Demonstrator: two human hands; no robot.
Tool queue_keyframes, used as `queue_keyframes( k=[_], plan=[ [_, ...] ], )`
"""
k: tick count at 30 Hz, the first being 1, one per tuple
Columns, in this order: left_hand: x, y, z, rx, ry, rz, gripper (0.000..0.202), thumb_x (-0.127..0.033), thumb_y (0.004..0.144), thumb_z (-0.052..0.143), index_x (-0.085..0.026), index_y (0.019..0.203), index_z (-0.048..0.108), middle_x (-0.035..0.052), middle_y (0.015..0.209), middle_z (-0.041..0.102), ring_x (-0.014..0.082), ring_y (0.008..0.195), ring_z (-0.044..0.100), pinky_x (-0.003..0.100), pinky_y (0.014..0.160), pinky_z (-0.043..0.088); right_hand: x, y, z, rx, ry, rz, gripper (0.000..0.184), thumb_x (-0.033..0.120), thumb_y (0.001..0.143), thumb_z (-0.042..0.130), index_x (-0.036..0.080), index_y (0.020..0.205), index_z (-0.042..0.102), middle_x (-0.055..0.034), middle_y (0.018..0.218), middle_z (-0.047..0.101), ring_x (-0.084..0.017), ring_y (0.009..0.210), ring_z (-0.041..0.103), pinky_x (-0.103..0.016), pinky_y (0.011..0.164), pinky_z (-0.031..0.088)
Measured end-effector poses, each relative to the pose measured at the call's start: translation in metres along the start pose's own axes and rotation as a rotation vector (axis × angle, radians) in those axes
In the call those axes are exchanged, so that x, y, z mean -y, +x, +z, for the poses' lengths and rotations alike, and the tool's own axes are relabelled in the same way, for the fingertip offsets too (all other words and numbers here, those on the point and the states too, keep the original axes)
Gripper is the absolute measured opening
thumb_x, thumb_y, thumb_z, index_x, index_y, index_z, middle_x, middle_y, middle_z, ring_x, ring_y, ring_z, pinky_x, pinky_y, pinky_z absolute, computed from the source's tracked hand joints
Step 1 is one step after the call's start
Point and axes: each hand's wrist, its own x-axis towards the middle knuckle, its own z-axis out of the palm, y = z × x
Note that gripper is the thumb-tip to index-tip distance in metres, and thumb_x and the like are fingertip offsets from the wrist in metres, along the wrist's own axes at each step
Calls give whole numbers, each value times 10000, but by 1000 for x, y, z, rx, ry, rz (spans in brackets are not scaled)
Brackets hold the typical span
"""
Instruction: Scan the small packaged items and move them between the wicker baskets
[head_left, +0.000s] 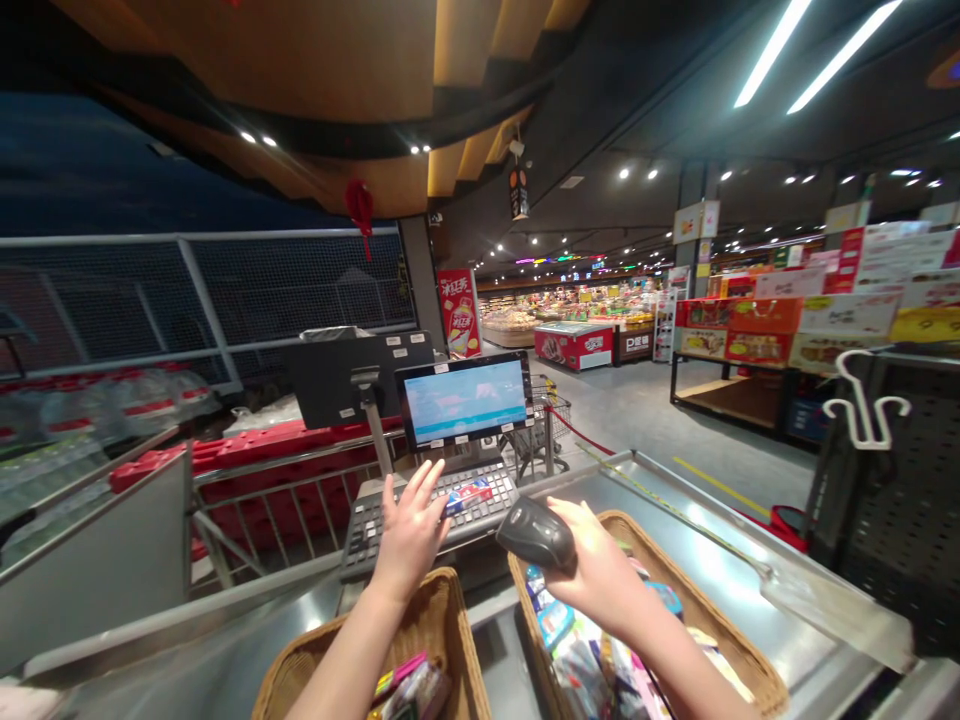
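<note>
Risk of stray keystrokes: your left grip (409,530) lies open across the keyboard (361,530), your right grip (600,572) closed round the scanner (535,535).

Barcode scanner (536,533): glossy dark grey. Keyboard (420,515): dark grey body, pale keys. Packet (471,493) on the keyboard: red, blue, white. Monitor screen (465,400): pale blue. Left basket (450,610) and right basket (721,628): tan woven wicker. Counter (705,545): silver steel. Banner (459,310): red.

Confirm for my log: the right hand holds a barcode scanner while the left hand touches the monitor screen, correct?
Not quite. The head view shows the left hand on the keyboard, below the monitor screen; the right hand does hold the barcode scanner.
</note>
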Motion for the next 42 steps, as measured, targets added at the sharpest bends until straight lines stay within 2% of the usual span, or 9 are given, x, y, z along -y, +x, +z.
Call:
queue_keyframes(
  k=[7,12,18,22,31,34,38,42],
  plan=[
    [13,-24,-4,34,21,-13,115,-185,858,593,-241,915,676,82,1486,485,280,1371,453,618,1189,57,6,7,17,26,4,-18,581,142,641,612,205,1219,642,-118,1263,651,-345,1291,498,-581,1133,283],
    [28,-52,-9,54,24,-59,121,-180,856,596,-242,920,679,83,1479,496,288,1362,462,630,1185,55,19,7,35,82,5,-27,471,144,639,606,201,1098,693,-123,1275,645,-347,1270,517,-590,1134,271],
    [46,-90,-20,88,24,-88,142,-163,847,590,-233,928,683,99,1461,516,300,1341,483,657,1174,83,32,5,58,154,1,-55,499,131,615,600,181,1105,686,-129,1247,659,-344,1283,506,-549,1126,314],
    [52,-122,-25,155,2,-102,164,-137,827,589,-228,928,679,112,1458,516,306,1334,489,674,1162,119,41,1,73,211,7,-46,493,135,628,602,215,1107,684,-109,1269,650,-351,1285,503,-601,1140,251],
    [53,-199,-26,359,-112,-125,123,-158,810,605,-221,900,660,105,1499,468,308,1371,443,693,1148,146,63,-10,105,272,51,-110,343,106,639,606,192,960,692,-106,1171,682,-298,1180,573,-455,1065,410],
    [54,-216,-25,414,-151,-126,146,-155,797,609,-222,916,659,101,1504,463,309,1376,433,704,1147,127,68,-13,115,281,57,-93,326,95,639,600,191,940,682,-105,1138,685,-295,1155,583,-446,1037,431],
    [55,-233,-22,481,-215,-118,174,-167,792,618,-218,951,667,113,1474,500,304,1369,440,695,1159,95,72,-17,128,299,43,-58,384,120,639,618,189,1012,670,-111,1169,671,-310,1165,574,-492,1064,390],
    [53,-244,-19,583,-310,-96,149,-185,784,624,-225,912,689,89,1423,559,290,1345,466,667,1181,14,77,-20,138,319,70,-43,336,121,656,608,215,973,666,-67,1068,690,-281,1077,609,-486,1057,379]
  ],
)
